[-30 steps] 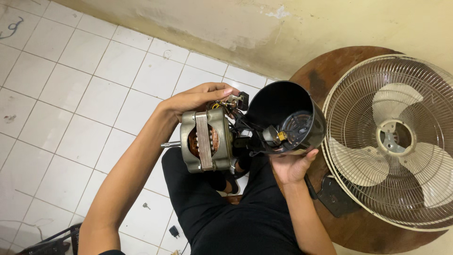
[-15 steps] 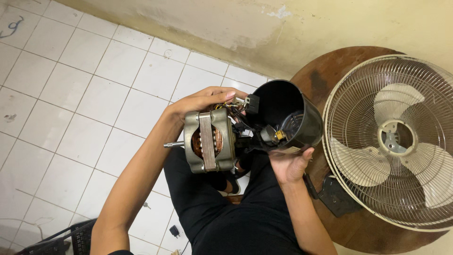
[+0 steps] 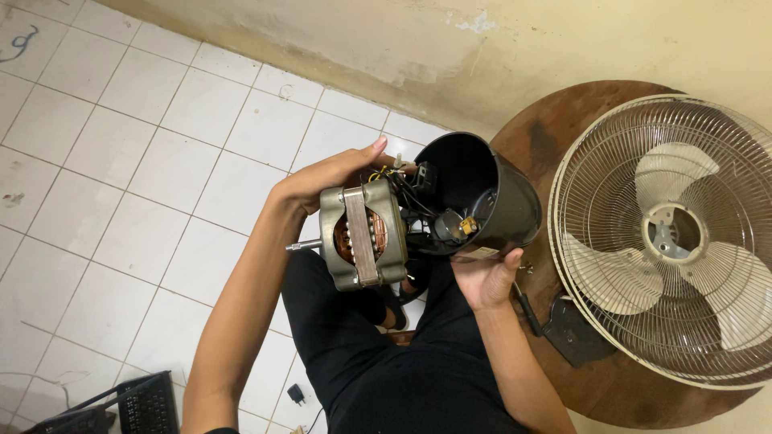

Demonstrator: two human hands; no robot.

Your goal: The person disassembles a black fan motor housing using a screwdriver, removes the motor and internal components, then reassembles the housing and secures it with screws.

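Black housing [image 3: 490,201] slightly higher than before

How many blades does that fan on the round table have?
3 on the fan: one blade at the top, one at lower left, one at lower right. None looks hidden behind the grille.

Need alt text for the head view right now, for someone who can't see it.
The left hand grips a fan motor and the right hand cups its black housing, wires between. A caged fan lies on a round wooden table.
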